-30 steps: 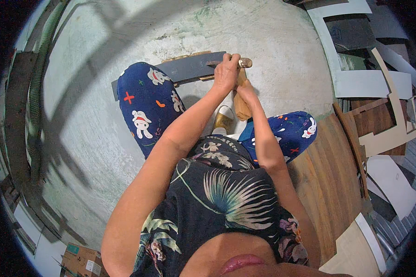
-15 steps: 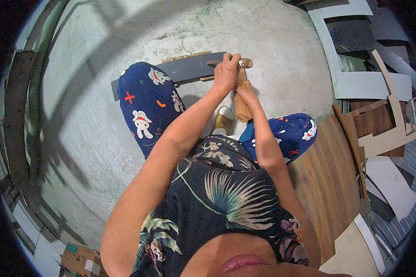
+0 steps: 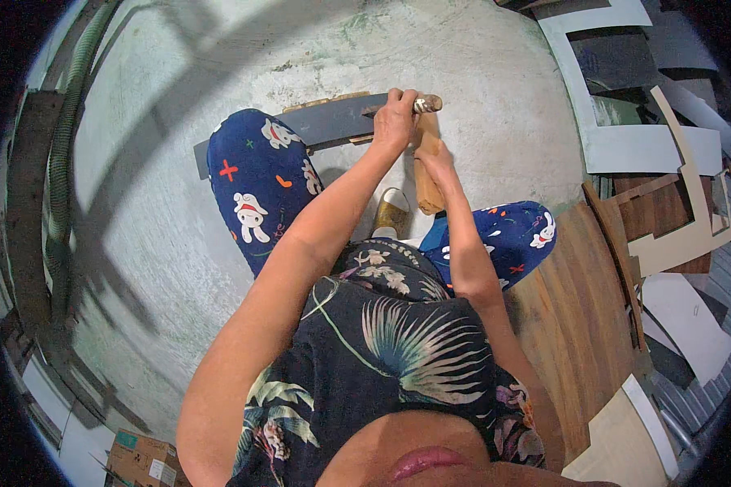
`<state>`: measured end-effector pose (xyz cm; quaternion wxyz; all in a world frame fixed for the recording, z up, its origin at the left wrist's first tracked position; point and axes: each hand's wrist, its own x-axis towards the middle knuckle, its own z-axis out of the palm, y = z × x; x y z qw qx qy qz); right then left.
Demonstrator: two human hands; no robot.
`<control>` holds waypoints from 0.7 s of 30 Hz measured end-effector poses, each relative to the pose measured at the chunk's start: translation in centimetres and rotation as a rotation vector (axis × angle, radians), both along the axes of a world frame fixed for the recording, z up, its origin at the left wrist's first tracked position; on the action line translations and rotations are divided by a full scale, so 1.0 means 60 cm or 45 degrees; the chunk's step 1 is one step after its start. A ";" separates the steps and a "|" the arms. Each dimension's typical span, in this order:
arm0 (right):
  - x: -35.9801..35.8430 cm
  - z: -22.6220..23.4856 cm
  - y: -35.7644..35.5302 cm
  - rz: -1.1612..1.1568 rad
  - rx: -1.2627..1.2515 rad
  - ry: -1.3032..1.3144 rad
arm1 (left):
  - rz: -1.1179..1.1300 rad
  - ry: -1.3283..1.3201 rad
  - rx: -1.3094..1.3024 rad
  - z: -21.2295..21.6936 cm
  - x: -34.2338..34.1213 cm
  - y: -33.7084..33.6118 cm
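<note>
My left hand point(image 3: 393, 126) is closed around a short wooden-ended tool point(image 3: 429, 104) with a shiny metal band. Its round end sticks out to the right of my fist; its exact kind is hidden. My right hand point(image 3: 437, 165) grips a light brown wooden block point(image 3: 427, 191), which stretches from the tool's end back toward my lap. A long dark grey board point(image 3: 341, 120) lies on the floor under and left of my left hand, with thin wood pieces point(image 3: 325, 101) along its edges. My left knee hides part of the board.
Cut panels and board offcuts point(image 3: 658, 150) are heaped at the right. A wood-grain sheet point(image 3: 573, 316) lies beside my right leg. A ridged hose point(image 3: 61, 170) runs along the left edge, and a cardboard box point(image 3: 142, 461) stands at the lower left.
My left hand and the tool have shifted slightly up and to the left. The wooden block has moved a little with my right hand, which still grips it. The board has barely moved.
</note>
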<state>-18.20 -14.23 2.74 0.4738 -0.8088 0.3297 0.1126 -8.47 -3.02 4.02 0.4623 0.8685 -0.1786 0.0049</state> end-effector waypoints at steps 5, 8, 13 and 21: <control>-0.010 0.058 -0.007 -0.216 0.035 -0.278 | 0.003 0.024 0.010 -0.001 0.005 0.004; -0.013 0.150 0.015 -0.278 0.077 -0.675 | 0.007 0.029 0.006 -0.009 0.001 0.006; -0.033 0.218 0.052 -0.311 0.034 -1.052 | 0.012 0.031 0.014 0.003 0.003 0.005; -0.035 0.181 0.056 -0.097 -0.209 -0.799 | 0.016 0.017 0.026 -0.010 -0.004 0.008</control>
